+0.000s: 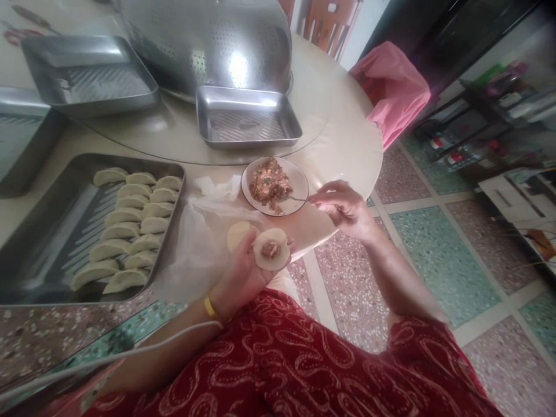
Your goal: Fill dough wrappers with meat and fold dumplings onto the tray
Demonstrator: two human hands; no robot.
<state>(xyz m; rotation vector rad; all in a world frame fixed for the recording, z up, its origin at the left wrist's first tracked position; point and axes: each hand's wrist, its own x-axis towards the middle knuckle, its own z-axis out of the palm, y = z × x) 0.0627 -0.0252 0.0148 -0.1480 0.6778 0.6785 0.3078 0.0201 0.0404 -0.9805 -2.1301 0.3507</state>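
My left hand [241, 272] cups a round dumpling wrapper [271, 249] with a small lump of meat filling in its middle. My right hand [345, 209] pinches the handle of a metal spoon [296, 199], whose bowl rests in the filling on a white plate [299, 180] at the table's edge. A stack of plain round wrappers [237, 233] lies on a clear plastic sheet [195, 243] beside my left hand. Left of that, a metal tray [52, 231] holds several folded dumplings [130, 229] in two rows.
An empty metal tray [247, 121] sits behind the plate, another tray [87, 75] at the far left, and a large perforated metal colander [208, 40] behind them. A pink-covered chair [393, 87] stands at the table's right. Terrazzo floor lies below.
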